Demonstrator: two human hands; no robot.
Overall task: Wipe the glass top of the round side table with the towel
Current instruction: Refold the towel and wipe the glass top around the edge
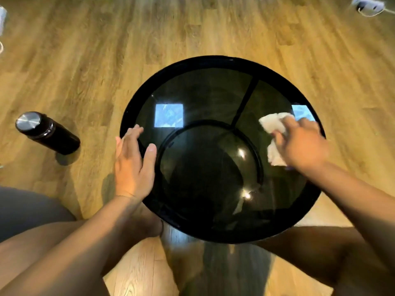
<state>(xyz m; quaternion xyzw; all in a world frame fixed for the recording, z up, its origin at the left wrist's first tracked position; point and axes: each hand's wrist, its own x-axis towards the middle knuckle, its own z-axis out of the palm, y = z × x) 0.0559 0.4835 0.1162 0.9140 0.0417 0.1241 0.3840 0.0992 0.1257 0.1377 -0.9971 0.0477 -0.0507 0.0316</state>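
The round side table (205, 67) has a black rim and a dark glass top that reflects ceiling lights. My right hand (301, 144) grips a crumpled white towel (272, 124) and holds it against the glass near the right edge. White folds of the towel show ahead of and beside the fingers. My left hand (133, 161) rests flat on the table's left rim, fingers straight and thumb lying on the glass.
A dark bottle with a silver cap (46, 132) stands on the wooden floor (128, 39) left of the table. A white power strip with a cable (368, 5) lies at the far right. My knees flank the table's near edge.
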